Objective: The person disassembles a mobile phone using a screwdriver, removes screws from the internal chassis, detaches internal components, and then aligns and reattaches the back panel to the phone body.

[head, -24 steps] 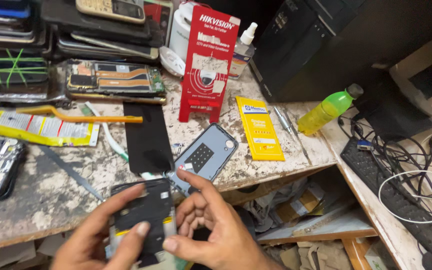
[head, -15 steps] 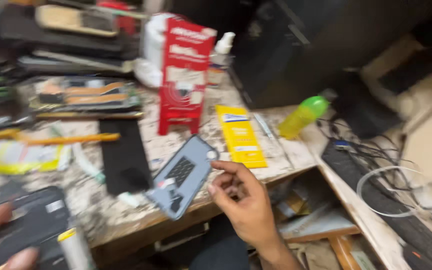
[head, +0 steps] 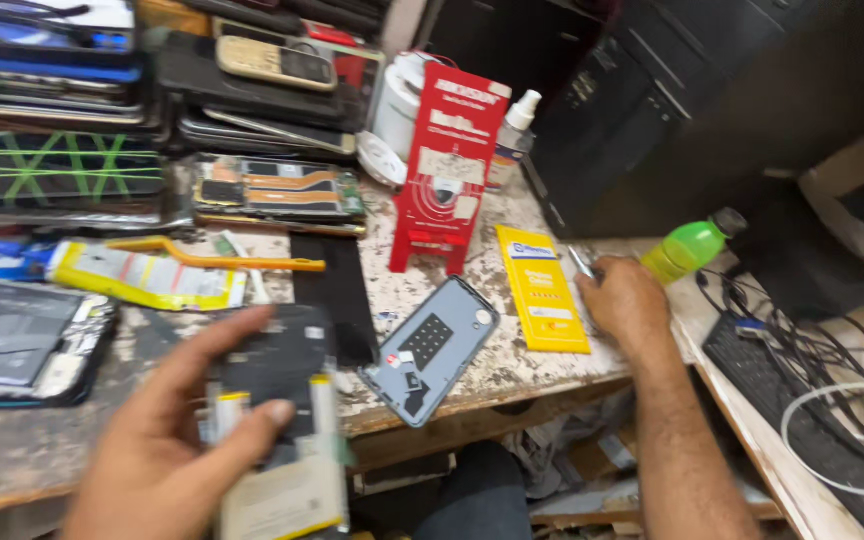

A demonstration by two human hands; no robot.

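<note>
Left hand (head: 177, 440) grips an opened phone (head: 272, 385) off the bench edge (head: 512, 400); right hand (head: 624, 300) closes on tweezers (head: 582, 262) — yellow packet (head: 542, 290) and green bottle (head: 687, 248) crowd it.

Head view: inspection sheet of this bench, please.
Surface: worn, paint-chipped bench top.
Job's things: opened phone in left hand; grey back cover lying flat near the edge; metal tool at right hand.
Clutter: red carton, yellow packet, green bottle, stacked phones.
Grippers: left hand grips phone; right hand's grip on the tool unclear.
Cables: tangle over keyboard, right.
Surroundings: dark computer case behind.
</note>
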